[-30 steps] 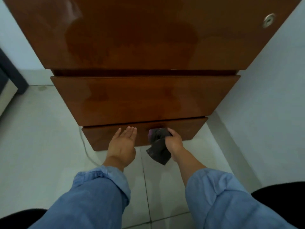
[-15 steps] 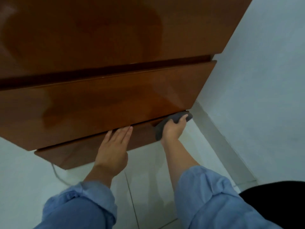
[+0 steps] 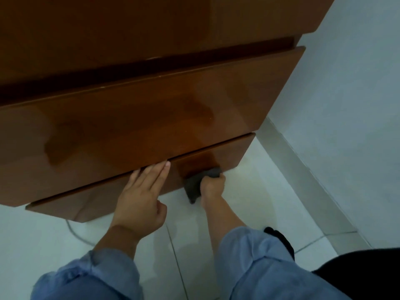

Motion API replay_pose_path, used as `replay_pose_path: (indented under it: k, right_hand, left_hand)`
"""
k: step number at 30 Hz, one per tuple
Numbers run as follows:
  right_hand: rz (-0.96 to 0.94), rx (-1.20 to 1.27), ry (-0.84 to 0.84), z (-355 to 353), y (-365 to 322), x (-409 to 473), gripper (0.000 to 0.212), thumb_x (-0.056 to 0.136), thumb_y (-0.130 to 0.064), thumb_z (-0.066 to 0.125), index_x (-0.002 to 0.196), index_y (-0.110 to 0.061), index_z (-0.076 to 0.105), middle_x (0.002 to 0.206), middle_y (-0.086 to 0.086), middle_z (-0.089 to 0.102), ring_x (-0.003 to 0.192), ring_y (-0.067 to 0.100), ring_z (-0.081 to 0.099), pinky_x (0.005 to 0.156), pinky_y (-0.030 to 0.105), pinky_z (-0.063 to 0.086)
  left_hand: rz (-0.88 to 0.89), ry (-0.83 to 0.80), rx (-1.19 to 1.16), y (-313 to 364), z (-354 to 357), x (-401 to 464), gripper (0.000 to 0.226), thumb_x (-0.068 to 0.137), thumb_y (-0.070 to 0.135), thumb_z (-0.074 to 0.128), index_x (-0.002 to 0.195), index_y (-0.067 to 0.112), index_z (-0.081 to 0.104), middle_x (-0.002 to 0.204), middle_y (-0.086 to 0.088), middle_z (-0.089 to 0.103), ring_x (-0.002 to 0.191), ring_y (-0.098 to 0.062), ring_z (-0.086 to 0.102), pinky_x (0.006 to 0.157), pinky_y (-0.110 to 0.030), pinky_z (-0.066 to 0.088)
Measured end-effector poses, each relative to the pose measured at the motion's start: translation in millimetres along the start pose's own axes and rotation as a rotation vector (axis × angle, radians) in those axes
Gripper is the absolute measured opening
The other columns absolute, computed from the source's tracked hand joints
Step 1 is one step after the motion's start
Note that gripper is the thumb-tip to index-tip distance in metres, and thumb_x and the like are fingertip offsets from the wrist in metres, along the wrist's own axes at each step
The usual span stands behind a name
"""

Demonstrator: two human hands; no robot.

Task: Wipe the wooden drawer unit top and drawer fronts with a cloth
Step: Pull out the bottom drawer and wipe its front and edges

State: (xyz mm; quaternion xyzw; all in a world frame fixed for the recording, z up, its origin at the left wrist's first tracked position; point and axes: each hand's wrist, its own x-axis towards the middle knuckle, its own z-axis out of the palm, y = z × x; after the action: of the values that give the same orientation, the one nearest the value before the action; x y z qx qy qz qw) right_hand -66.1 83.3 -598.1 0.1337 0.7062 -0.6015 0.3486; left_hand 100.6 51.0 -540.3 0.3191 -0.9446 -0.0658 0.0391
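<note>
A glossy brown wooden drawer unit [image 3: 151, 109] fills the upper part of the head view, seen from above. Its lowest drawer front [image 3: 225, 156] sits just above the floor. My left hand [image 3: 142, 198] lies flat with straight fingers against that lowest front, fingertips at the gap under the middle drawer. My right hand [image 3: 211, 186] grips a dark grey cloth [image 3: 194, 185] and holds it against the lower right part of the same drawer front. Part of the cloth hangs below the drawer edge.
White floor tiles [image 3: 249, 204] spread below the unit. A pale wall [image 3: 346, 105] with a grey skirting strip [image 3: 303, 180] stands close on the right. A thin cable [image 3: 74, 231] curves on the floor under the unit's left side. Dark fabric [image 3: 357, 269] shows at the lower right.
My right hand has brought the cloth down from the upper right corner of the lowest drawer front to its lower edge. My left hand stays flat on that front. The camera has tilted closer.
</note>
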Motion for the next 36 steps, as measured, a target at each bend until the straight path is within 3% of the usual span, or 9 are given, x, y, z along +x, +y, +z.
replay_pose_path:
  k: [2,4,8,13,17,21,25,31,36]
  right_hand:
    - [-0.083,0.065,0.089,0.1,-3.9,-24.8,0.035,0.095,-0.003,0.047,0.13,-0.007,0.045,0.125,0.011,0.054,0.119,0.03,0.052,0.094,0.026,0.039]
    - [-0.213,-0.025,0.132,1.3,-5.3,-54.6,0.046,0.094,-0.003,0.05,0.138,-0.01,0.041,0.138,0.007,0.049,0.129,0.025,0.046,0.103,0.026,0.035]
    - [-0.475,-0.286,0.023,9.6,-1.2,-86.2,0.061,0.096,-0.011,0.052,0.15,-0.014,0.024,0.147,0.005,0.035,0.137,0.021,0.034,0.101,0.014,0.025]
    - [-0.348,-0.211,0.023,27.6,-6.6,-80.6,0.055,0.099,-0.009,0.045,0.15,-0.014,0.024,0.144,0.008,0.038,0.117,0.02,0.048,0.077,0.008,0.026]
    - [-0.081,-0.206,-0.037,28.2,12.4,-55.2,0.044,0.099,-0.008,0.041,0.142,-0.01,0.035,0.136,0.018,0.05,0.119,0.032,0.053,0.089,0.027,0.041]
    - [-0.009,-0.286,0.022,29.2,32.3,-29.5,0.035,0.098,-0.01,0.048,0.132,-0.002,0.048,0.132,0.018,0.055,0.118,0.033,0.053,0.089,0.028,0.041]
    - [0.065,-0.297,-0.016,23.2,35.5,-24.5,0.047,0.089,-0.005,0.062,0.134,-0.001,0.049,0.134,0.018,0.054,0.121,0.034,0.052,0.096,0.03,0.041]
    - [-0.126,-0.255,0.062,9.8,41.0,-96.1,0.039,0.081,-0.006,0.066,0.117,-0.006,0.053,0.119,0.015,0.062,0.11,0.032,0.059,0.093,0.033,0.045]
    - [-0.342,-0.302,-0.062,30.3,32.0,-146.8,0.039,0.085,-0.015,0.068,0.12,-0.016,0.051,0.121,0.007,0.062,0.109,0.025,0.059,0.087,0.027,0.044]
  left_hand:
    - [0.002,-0.013,0.014,-0.3,-5.7,-2.1,0.08,0.075,0.024,0.048,0.151,0.015,0.022,0.154,-0.001,0.033,0.14,-0.016,0.03,0.117,-0.04,0.019]
    - [-0.027,-0.03,0.043,-1.3,-10.2,-8.6,0.086,0.074,0.015,0.062,0.15,0.013,0.023,0.153,-0.004,0.034,0.14,-0.018,0.031,0.118,-0.038,0.014]
    - [-0.146,-0.039,0.124,-13.4,-15.2,-34.7,0.099,0.054,0.006,0.075,0.145,0.004,0.035,0.142,-0.013,0.048,0.132,-0.027,0.044,0.115,-0.04,0.011]
    - [-0.146,-0.01,0.081,-29.1,-14.4,-47.6,0.097,0.053,0.008,0.065,0.145,0.005,0.033,0.143,-0.013,0.047,0.133,-0.024,0.033,0.116,-0.037,0.005]
    - [-0.146,0.031,-0.041,-27.8,-10.0,-47.6,0.089,0.061,0.017,0.049,0.147,0.006,0.03,0.147,-0.011,0.041,0.136,-0.026,0.031,0.118,-0.036,0.002]
    - [-0.139,0.066,-0.12,-31.6,-7.5,-48.0,0.091,0.062,0.02,0.056,0.148,0.007,0.03,0.148,-0.009,0.039,0.138,-0.024,0.03,0.119,-0.033,-0.001]
    - [-0.133,0.075,-0.163,-33.6,-9.0,-48.4,0.087,0.066,0.028,0.051,0.149,0.009,0.029,0.15,-0.007,0.036,0.14,-0.022,0.027,0.12,-0.032,-0.002]
    - [-0.261,0.085,-0.224,-27.6,-30.9,-59.5,0.082,0.079,0.017,0.054,0.152,0.02,0.018,0.158,0.001,0.021,0.146,-0.025,0.013,0.117,-0.032,0.011]
    - [-0.4,0.073,-0.081,-46.4,-41.5,-88.0,0.082,0.077,0.012,0.061,0.15,0.012,0.025,0.156,-0.005,0.028,0.144,-0.022,0.02,0.119,-0.034,-0.002]
